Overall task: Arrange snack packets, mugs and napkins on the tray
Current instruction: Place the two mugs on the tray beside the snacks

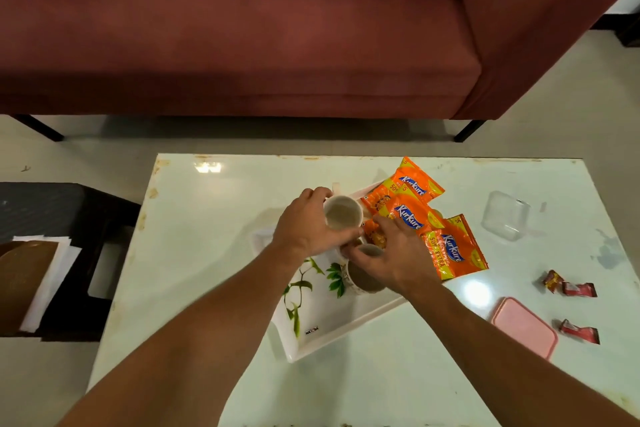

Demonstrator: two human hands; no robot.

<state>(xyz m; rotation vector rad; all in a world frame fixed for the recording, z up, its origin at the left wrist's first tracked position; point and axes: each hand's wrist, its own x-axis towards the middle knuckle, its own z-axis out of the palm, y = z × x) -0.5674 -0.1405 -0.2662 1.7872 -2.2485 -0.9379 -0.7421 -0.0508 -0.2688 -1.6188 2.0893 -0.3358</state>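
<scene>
The left hand [304, 229] is gripping a white ceramic mug [343, 213] over the white leaf-printed plastic tray [311, 333]; the right hand [388, 253] is clasping a 2nd mug [367, 279]. Placing mugs beside 3 orange snack packets [412, 215]; next needs gentle spacing.

A white tray [313, 331] printed with green leaves lies askew on the table, carrying three upright, empty pale mugs — one at its far side [343, 213], a small one in the middle [370, 250], one nearer [363, 282] — and orange Kurkure snack packets [412, 215] overlapping along its right edge.
</scene>
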